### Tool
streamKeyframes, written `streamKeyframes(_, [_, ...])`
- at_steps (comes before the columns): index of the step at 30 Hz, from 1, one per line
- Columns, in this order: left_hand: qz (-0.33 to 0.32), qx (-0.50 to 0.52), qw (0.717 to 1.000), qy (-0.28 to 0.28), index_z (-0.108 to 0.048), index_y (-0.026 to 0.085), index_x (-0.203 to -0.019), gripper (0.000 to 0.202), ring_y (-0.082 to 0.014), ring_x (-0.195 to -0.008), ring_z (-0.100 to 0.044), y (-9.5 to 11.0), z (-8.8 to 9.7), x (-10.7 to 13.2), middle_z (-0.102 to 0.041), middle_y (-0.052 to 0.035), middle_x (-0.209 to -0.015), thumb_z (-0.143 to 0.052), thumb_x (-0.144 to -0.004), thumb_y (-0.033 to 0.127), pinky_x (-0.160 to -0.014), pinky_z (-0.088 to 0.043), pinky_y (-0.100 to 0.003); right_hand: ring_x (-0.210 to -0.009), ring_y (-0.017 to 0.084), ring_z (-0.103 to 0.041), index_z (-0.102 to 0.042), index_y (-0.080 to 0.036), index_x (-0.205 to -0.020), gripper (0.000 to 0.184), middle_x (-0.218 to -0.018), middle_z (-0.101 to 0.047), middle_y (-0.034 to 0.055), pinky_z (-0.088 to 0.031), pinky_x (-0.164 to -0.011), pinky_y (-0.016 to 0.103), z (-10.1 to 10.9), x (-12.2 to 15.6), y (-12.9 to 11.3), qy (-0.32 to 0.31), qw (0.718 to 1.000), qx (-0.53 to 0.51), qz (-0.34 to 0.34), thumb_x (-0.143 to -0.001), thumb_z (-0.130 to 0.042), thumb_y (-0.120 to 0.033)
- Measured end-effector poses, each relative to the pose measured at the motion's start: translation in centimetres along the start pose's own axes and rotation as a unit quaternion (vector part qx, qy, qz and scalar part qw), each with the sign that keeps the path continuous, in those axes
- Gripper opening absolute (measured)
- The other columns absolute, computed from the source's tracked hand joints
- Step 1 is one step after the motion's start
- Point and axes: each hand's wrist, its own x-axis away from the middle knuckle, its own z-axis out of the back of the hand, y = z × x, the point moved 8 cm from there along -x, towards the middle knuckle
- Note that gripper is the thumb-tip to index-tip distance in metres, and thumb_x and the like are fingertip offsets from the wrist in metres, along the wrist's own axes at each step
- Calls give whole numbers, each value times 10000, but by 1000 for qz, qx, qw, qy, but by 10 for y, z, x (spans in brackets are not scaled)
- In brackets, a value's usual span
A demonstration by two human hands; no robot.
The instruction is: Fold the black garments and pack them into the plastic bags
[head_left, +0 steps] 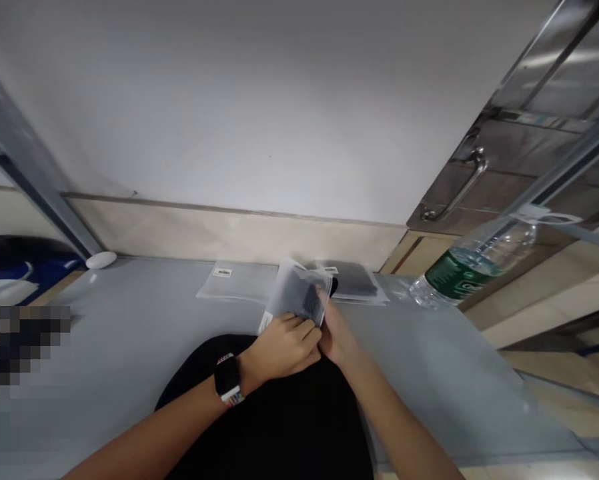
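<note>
My left hand point(285, 347) and my right hand point(335, 333) together hold a small frosted plastic bag point(297, 293) with something dark inside it, raised a little above the grey table point(129, 347). The left wrist wears a black watch point(227, 378). A black cloth point(279, 427) lies under my forearms at the table's front. Behind the hands, a flat clear bag with a white label point(229, 281) lies on the left. A bag with dark contents point(352, 280) lies on the right.
A plastic water bottle with a green label point(472, 267) lies on its side at the right. A small white oval object point(101, 260) sits at the back left by a metal post. A wall and a door with a metal handle point(459, 190) stand behind.
</note>
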Motion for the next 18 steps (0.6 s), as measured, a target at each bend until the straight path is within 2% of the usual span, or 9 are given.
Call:
streamKeyframes(3, [72,38,996,30,-618,211,-783,172,-200,-685,-642,-18,18,-1,-670,-27,-726,-558,-937,164,-705,-499,-357,-920,267,-762,-775,-211,-992,426,-937,-818,48,-617,-817,381,-3,4,-3,-17,999,-22,-40,-794,-847,-581])
streamKeyframes(6, [158,55,980,104,-634,209,-825,232,-213,-757,-633,-41,47,0,-679,-57,-792,-534,-1024,273,-735,-498,-359,-962,266,-758,-774,-216,-1017,449,-981,-818,51,-614,-847,373,-6,8,-9,-31,999,-19,-13,-743,-908,-545])
streamKeyframes(8, [195,62,971,125,-636,211,-827,316,-207,-763,-627,-50,59,-1,-684,-60,-812,-547,-1064,400,-728,-491,-348,-968,245,-749,-771,-239,-1016,440,-986,-813,32,-607,-863,350,-9,11,-11,-38,999,-11,21,-721,-933,-521])
streamKeyframes(11, [245,79,963,85,-568,222,-738,396,-170,-650,-596,-55,57,-9,-650,-8,-708,-615,-1035,480,-640,-436,-318,-910,213,-735,-756,-268,-919,383,-895,-786,2,-600,-871,328,-16,15,-10,-54,996,4,73,-697,-953,-510])
streamKeyframes(15, [316,56,947,-23,-606,222,-833,225,-188,-651,-651,-58,42,-23,-711,-6,-759,-598,-1025,338,-603,-408,-316,-930,223,-733,-735,-281,-898,391,-846,-760,5,-599,-853,333,-18,15,-5,-55,993,27,101,-705,-936,-555])
streamKeyframes(18, [285,12,955,-82,-647,202,-955,147,-218,-720,-704,-53,34,-35,-754,-48,-865,-530,-1037,236,-619,-442,-322,-954,215,-718,-730,-286,-930,318,-831,-748,-7,-581,-821,313,-8,9,-1,-38,993,49,100,-764,-898,-498])
